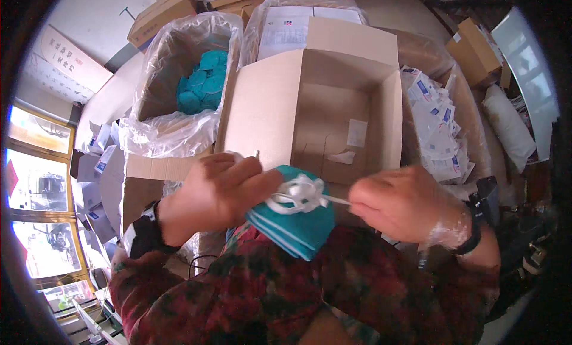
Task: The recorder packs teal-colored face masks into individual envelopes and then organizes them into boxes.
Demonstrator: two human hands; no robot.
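Close to my body hangs a small stack of teal face masks (292, 226) with white layered edges. A tangle of white elastic straps (298, 194) is bunched on top of the stack. My left hand (217, 190) is closed at the stack's upper left edge, its thumb reaching over the masks; a short white end pokes up beyond its fingers. To the right of the masks my right hand (405, 202), somewhat blurred, is closed in a pinch on a white strap. That strap runs straight from the bunch to its fingertips. Both wrists wear dark bands.
An open cardboard box (333, 107) holding small scraps stands just beyond my hands. Left of it, a plastic-lined box (143, 101) contains more teal masks. At the right, another lined box (476, 125) holds white printed packets (438, 116). White cartons (95, 184) are piled far left.
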